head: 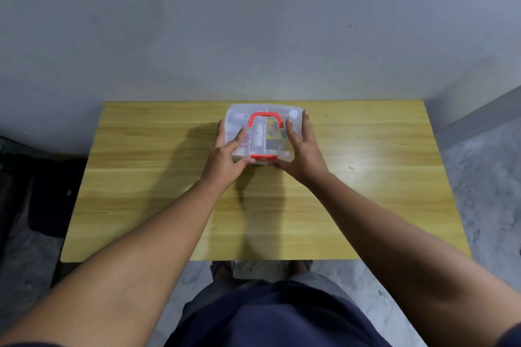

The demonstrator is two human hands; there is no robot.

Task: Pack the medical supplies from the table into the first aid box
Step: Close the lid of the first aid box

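- On the far middle of the worktop (141, 177), the first aid box (263, 135) sat with its clear lid down and the red handle (265, 117) lying flat on top.
- Supplies showed through the lid: white items on the left side, a coloured packet right of centre. Exact contents too blurred to name.
- No loose supplies were visible on the worktop, so packing looked done; the step in hand read as closing or latching.
- Left hand (228, 149) was open, fingers spread, resting on the lid's near-left corner, thumb at the near edge beside the red latch (263, 157).
- Right hand (301, 146) was open too, palm against the box's right side, fingers running along it toward the far edge, thumb at the near edge by the latch.
- Neither hand was curled around anything; both pressed rather than gripped.
- Key relation: the latch sat at the box's near edge, midway between the two thumbs, both about equally close.
- The handle's long axis ran left-right; the box lay square to the worktop edge.
- Whether the latch was already snapped home, I could not tell.
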